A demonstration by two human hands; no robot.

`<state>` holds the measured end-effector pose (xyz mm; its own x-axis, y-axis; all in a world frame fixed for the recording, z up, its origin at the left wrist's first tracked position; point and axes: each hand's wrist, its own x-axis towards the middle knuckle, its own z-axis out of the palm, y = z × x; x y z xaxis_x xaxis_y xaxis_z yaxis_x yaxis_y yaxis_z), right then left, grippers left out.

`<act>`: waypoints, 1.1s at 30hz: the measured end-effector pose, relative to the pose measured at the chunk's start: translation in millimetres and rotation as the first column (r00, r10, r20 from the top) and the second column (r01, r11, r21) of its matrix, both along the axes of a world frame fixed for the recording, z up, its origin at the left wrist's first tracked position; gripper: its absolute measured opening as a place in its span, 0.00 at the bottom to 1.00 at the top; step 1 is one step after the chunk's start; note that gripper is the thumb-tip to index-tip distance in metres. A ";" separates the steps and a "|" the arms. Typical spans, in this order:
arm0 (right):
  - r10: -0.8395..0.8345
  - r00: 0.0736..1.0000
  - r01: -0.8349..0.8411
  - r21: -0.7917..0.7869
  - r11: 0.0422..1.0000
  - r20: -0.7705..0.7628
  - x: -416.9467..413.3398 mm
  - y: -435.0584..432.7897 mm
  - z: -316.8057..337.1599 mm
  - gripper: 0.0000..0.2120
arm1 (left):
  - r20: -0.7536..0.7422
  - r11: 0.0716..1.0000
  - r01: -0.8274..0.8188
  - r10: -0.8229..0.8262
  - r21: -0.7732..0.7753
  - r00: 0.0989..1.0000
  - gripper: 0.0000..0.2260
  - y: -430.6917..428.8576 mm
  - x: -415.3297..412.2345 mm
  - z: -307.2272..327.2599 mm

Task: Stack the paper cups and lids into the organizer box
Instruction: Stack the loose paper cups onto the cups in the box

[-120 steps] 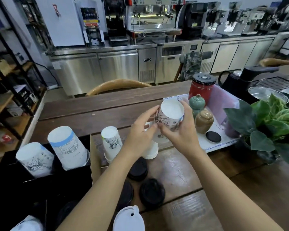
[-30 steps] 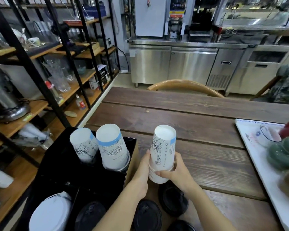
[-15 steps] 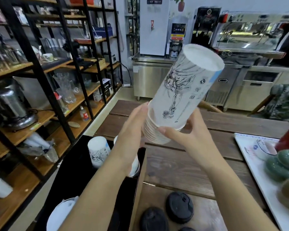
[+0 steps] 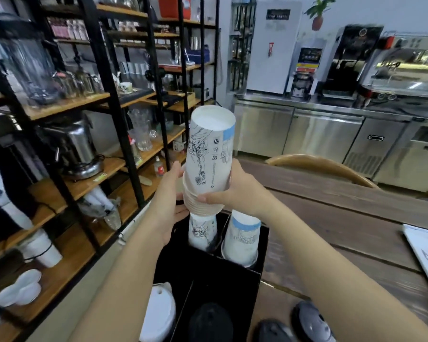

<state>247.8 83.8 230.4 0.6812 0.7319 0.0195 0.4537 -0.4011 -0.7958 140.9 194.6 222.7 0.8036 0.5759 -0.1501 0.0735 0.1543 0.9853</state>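
Observation:
I hold an upside-down stack of white printed paper cups (image 4: 209, 159) upright in both hands. My left hand (image 4: 169, 193) grips its left side and my right hand (image 4: 235, 191) its right side, near the rims at the bottom. The stack hangs directly above another inverted cup stack (image 4: 202, 232) standing in the back left slot of the black organizer box (image 4: 223, 282). A wider blue-banded cup stack (image 4: 241, 239) fills the slot beside it. White lids (image 4: 158, 314) and a black lid (image 4: 211, 322) lie in the box's front compartments.
Loose dark lids (image 4: 311, 322) lie on the wooden table (image 4: 344, 218) right of the box. A white tray (image 4: 425, 255) sits at the right edge. Black metal shelves (image 4: 89, 102) with glassware stand close on the left. A chair back (image 4: 319, 164) is behind the table.
The cup stack has come off the table, swung left and turned from tilted to upright, and now sits lower, right over the box's back left stack. The view has turned left.

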 end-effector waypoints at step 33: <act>0.212 0.885 -0.057 -0.354 0.933 0.414 14.4 18.1 -47.8 0.17 | -0.074 0.892 0.044 -0.012 0.450 0.997 0.27 21.5 23.5 -93.2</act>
<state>262.1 101.9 182.6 0.5521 0.8329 0.0394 0.7920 -0.5090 -0.3370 164.4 216.1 129.4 0.8179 0.5716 0.0660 0.1396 -0.3084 0.9410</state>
